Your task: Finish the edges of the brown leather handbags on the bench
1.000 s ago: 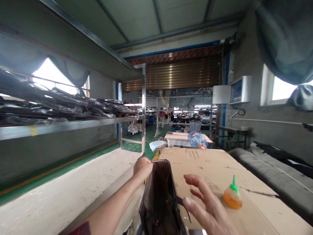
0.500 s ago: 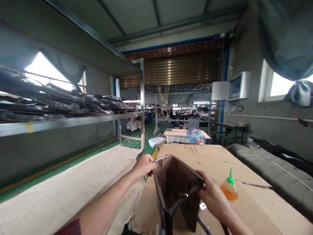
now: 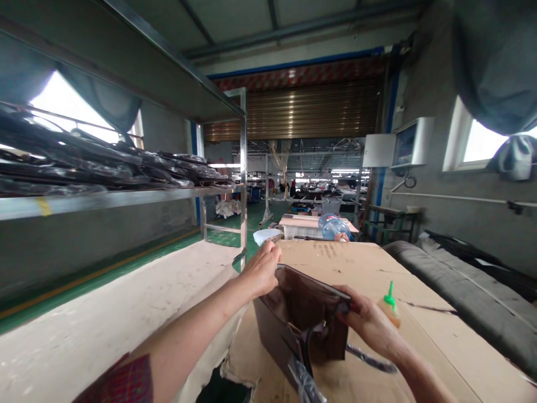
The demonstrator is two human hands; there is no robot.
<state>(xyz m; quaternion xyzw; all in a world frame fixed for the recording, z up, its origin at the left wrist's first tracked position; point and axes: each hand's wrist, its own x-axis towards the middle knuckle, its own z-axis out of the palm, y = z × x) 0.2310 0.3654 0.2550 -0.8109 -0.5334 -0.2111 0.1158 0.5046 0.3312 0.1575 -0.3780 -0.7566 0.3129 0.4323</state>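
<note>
Biggest thing around you is the metal rack (image 3: pixel 126 197) on your left, its shelf piled with dark, plastic-wrapped bundles (image 3: pixel 96 168). Straight ahead there's a bronze-looking roller shutter (image 3: pixel 293 115), pulled partway up with the workshop showing under it. Right in front of you is the cardboard-covered table (image 3: pixel 419 347), with a long grey roll (image 3: pixel 453 280) lying along its right side. Then there's the brown bag (image 3: pixel 274 330), which is over the near left part of that cardboard, mouth open toward you, dark inside; can't really tell if its base sits flat. Your left hand (image 3: pixel 263 270) has its fingers closed on the far left corner of the rim, and your right hand (image 3: pixel 369 319) is gripping the right edge, though some of those fingertips are hidden by the bag. Past the table's far end you've got a clear blue water jug (image 3: pixel 335 228). Smaller stuff: a strap (image 3: pixel 371 358) sticking out right of the bag, and a green-nozzled bottle (image 3: pixel 392 310) of orange liquid just beyond your right hand, partly covered by it.
</note>
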